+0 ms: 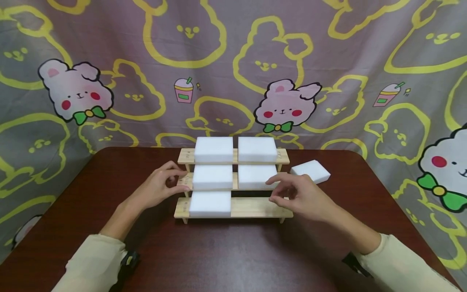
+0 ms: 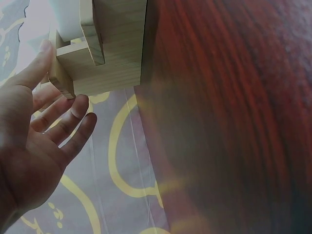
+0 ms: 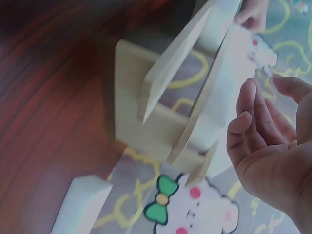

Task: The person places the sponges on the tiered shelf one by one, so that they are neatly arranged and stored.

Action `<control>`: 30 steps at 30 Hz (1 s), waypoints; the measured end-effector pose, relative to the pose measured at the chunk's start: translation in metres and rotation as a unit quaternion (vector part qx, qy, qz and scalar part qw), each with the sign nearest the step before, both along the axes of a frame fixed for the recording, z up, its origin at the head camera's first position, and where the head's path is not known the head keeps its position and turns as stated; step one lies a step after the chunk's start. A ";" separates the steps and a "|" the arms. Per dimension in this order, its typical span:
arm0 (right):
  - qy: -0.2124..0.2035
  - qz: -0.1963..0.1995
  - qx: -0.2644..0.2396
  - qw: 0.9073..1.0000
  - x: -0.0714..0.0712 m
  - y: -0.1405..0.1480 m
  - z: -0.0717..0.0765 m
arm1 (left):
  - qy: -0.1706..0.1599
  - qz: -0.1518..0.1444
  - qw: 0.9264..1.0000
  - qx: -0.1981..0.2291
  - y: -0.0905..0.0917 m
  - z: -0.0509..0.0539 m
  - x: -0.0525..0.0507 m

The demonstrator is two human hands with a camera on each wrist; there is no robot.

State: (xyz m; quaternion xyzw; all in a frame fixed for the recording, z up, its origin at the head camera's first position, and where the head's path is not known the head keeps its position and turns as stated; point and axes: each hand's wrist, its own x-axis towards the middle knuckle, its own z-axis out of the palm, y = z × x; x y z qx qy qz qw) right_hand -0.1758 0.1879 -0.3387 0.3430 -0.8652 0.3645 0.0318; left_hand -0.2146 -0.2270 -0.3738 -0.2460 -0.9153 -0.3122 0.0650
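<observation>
A three-tier wooden stand holds white foam blocks: two on the top tier, two on the middle tier, one block at the left of the bottom tier. My left hand grips the left end of the middle tier; the left wrist view shows the thumb on one side and fingers on the other. My right hand is at the stand's right end, near the middle tier's right block. Its fingers are loosely bent, with a gap between thumb and index finger and nothing held.
Another white foam block lies on the dark wooden table, right of the stand. Behind the table hangs a grey curtain with yellow outlines and cartoon rabbits.
</observation>
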 end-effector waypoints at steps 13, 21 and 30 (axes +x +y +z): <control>0.057 -0.128 0.004 0.990 -0.022 0.045 0.007 | -0.003 0.003 1.000 0.003 0.000 0.001 0.000; 0.035 -0.181 0.023 0.983 -0.034 0.063 -0.001 | -0.003 -0.002 1.000 0.005 0.000 0.002 0.000; 0.026 -0.214 0.043 0.976 -0.047 0.081 -0.011 | -0.004 -0.002 1.000 0.000 0.001 0.002 0.001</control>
